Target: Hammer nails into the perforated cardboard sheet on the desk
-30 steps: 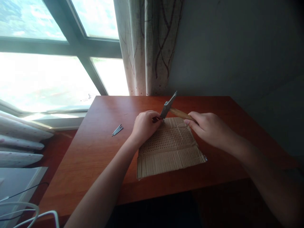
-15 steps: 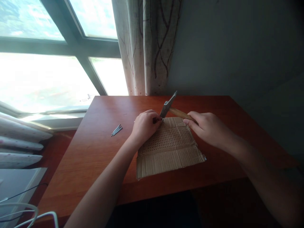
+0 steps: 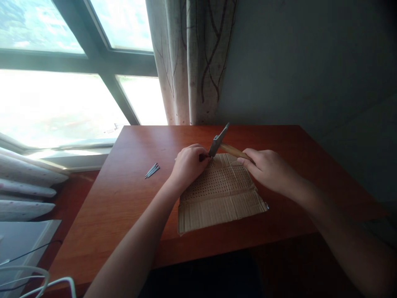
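A hammer (image 3: pixel 235 150) with a wooden handle and metal head is in my right hand (image 3: pixel 266 169), its fingers wrapped round the handle. The hammer head is tilted, its lower face down by the fingertips of my left hand (image 3: pixel 191 163). Those fingers are pinched at the far left edge of a piece of brown cardboard (image 3: pixel 217 209), on what looks like a nail, mostly hidden. Rows of small holes cover the cardboard's middle. To the left of my left hand lies a small bunch of nails (image 3: pixel 152 170) on the table.
The reddish-brown wooden table (image 3: pixel 114 207) carries everything. Behind it hang a patterned curtain (image 3: pixel 198 62) and a grey wall (image 3: pixel 294 62). A bright window (image 3: pixel 56 107) is at the left. White cables (image 3: pixel 58 280) loop at the lower left.
My right hand and the hammer have come down slightly and a little to the left, the hammer head lower. The left hand, cardboard and loose nails stay put.
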A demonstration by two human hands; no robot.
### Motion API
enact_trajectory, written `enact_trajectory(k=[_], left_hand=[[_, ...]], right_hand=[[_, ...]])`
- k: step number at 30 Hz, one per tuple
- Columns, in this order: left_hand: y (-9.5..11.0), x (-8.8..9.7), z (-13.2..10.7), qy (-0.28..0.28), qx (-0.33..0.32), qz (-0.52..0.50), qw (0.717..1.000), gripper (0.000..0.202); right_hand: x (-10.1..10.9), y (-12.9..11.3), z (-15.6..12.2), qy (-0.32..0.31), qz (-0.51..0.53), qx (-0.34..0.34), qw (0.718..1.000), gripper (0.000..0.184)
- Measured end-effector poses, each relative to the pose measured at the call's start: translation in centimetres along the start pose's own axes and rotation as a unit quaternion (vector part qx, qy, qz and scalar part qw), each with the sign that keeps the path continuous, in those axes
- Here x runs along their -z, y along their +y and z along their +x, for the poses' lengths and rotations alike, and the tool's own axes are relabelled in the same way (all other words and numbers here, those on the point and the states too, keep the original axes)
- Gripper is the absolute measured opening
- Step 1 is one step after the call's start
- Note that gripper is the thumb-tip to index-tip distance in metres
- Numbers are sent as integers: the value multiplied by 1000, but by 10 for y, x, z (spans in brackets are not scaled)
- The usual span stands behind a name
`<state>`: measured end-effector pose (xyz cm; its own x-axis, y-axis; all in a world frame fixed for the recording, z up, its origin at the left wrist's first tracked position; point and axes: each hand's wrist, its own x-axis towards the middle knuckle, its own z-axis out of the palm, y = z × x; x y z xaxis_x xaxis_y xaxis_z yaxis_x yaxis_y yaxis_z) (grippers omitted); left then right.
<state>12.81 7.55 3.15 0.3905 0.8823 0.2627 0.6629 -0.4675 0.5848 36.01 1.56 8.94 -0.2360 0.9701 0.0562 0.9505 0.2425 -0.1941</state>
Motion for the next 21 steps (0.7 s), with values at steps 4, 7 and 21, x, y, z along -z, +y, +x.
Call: enact_trajectory(k=[4, 7, 21], left_hand=[[1, 1, 0, -4, -2, -2, 1000, 7], [1, 1, 1, -5, 2, -1, 1000, 7], [1, 0, 1, -3, 7, 3, 1000, 7]], right_hand=[[-1, 0, -1, 6, 9, -5, 1000, 32], [-1, 1, -1, 1, -8, -1, 1000, 31], [3, 0, -2, 0, -37, -5, 999, 29]])
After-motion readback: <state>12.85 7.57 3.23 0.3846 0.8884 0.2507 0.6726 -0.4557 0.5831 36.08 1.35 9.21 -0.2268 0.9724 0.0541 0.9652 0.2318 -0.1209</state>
